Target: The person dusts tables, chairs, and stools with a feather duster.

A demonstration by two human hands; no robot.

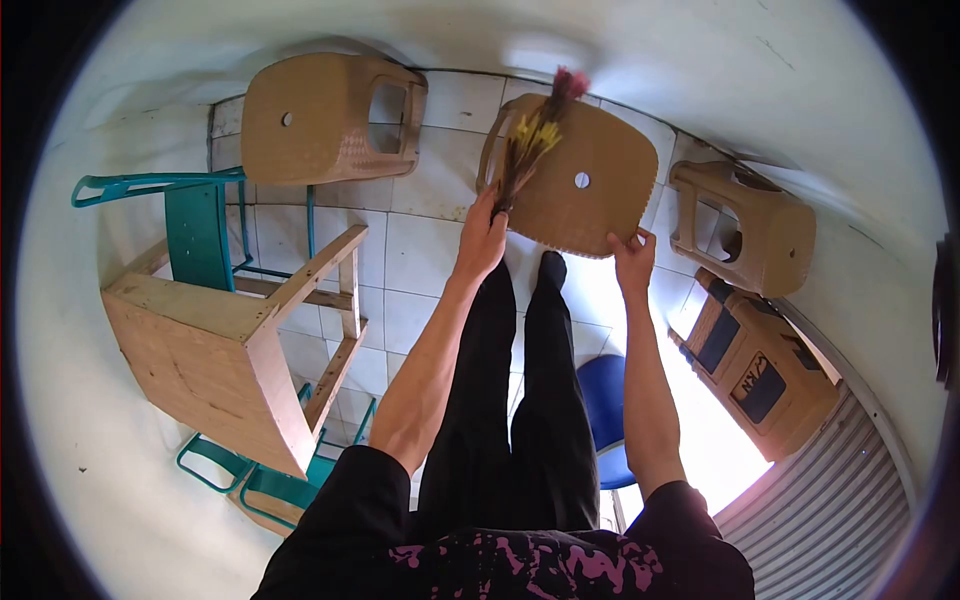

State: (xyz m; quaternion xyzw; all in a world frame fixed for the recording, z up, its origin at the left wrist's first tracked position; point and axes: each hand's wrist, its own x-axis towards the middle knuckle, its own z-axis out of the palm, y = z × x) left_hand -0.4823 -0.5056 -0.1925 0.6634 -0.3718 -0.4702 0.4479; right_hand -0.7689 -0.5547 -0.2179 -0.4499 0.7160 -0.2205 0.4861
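My left hand is closed round the stems of a bunch of dried flowers, with yellow heads midway and reddish-pink ones at the blurred tip. The bunch slants up over the left part of a brown plastic stool, whose seat has a round hole in the middle. At the near right edge of that seat, my right hand pinches the rim between thumb and fingers. My feet stand on the tiles just short of the stool.
Other brown stools stand at left and right. A wooden table and green metal chairs fill the left side. Rightward are a brown cooler box, a blue chair and a corrugated shutter.
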